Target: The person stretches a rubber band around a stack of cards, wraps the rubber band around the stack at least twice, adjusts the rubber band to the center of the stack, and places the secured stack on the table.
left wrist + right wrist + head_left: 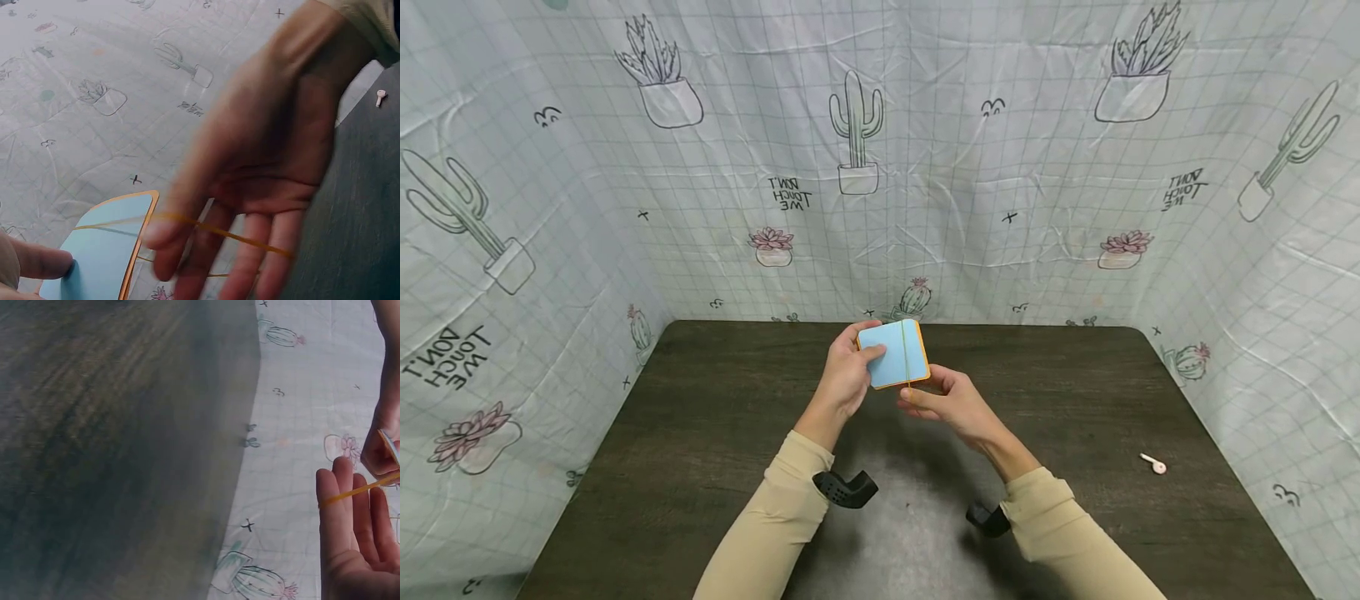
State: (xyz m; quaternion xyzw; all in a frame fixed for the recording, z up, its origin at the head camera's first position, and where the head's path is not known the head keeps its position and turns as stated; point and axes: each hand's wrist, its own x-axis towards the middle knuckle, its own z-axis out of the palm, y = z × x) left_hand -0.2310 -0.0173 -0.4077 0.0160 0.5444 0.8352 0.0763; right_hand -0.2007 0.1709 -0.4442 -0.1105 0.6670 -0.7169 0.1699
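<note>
Blue square (pixel 892 368) partly hides left hand (pixel 844 379); right hand (pixel 953 407) stretches yellow band (pixel 256 244).

The pale-blue, orange-edged rounded square (pixel 891 371) hides most fingers of the left hand (pixel 842 373); beige fabric sleeves (pixel 775 517) are cut off nearside; the dark wood-grain tabletop (pixel 112 450) is blurred.

- Bare left hand (pixel 842 379): thumb (pixel 874 353) extended in front, the other fingers seemingly bent behind it, mostly hidden.
- Bare right hand (pixel 958 404): fingers (pixel 380 525) nearly straight.
- Beige-sleeved forearms (pixel 778 508) converge toward the fingertips.
</note>
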